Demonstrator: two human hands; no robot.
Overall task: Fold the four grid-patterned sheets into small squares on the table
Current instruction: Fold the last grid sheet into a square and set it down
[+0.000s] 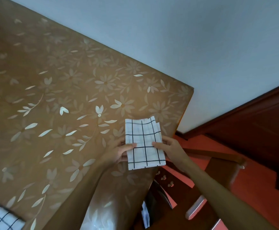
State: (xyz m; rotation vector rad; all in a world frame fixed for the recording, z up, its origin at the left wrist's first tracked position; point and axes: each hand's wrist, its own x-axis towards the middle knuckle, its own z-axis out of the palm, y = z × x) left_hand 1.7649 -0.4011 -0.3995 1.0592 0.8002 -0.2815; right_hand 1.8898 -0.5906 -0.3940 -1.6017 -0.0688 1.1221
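A white sheet with a black grid (pixel 143 143), folded into a narrow rectangle, is held over the right edge of the table (pixel 52 97), which is covered in a brown flowered cloth. My left hand (pixel 121 151) grips its left side, thumb on top. On the opposite side my right hand (pixel 167 147) pinches the right edge with the thumb on top. Both hands sit near the sheet's middle. Another folded grid sheet (pixel 1 219) lies at the bottom left corner of the view, partly cut off.
A pale wall runs behind the table. Right of the table's edge is an orange-red floor (pixel 251 185) with dark wooden furniture (pixel 251 123) and a wooden bar (pixel 218 155). Feet show below the table edge.
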